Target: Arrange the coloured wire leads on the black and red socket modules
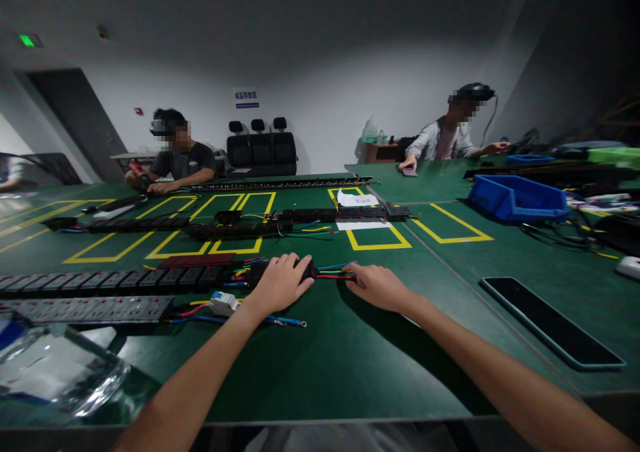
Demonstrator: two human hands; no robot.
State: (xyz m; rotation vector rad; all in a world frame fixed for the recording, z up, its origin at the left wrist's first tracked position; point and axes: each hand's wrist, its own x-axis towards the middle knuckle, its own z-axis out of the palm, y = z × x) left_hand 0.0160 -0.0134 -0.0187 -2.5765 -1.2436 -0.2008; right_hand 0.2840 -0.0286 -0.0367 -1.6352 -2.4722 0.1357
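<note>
My left hand (281, 284) rests over a black box-shaped part (307, 272), thumb and fingers closed around it. Blue, green and red wires (330, 273) run out of its right side. My right hand (377, 287) pinches these wires near their far ends. To the left lies a long black power strip (135, 279), with more coloured wires at its right end by the black part. Nearer to me is a grey power strip (95, 310). A small white and blue breaker (223, 303) sits on its wires, and blue leads with ring terminals (287, 321) stick out below my left wrist.
A clear plastic bag (65, 372) lies at the front left and a phone (550, 322) at the right. Farther back are more black strips (310, 219), papers (357, 199) and a blue bin (517, 199). Two people sit across the green table (380, 385).
</note>
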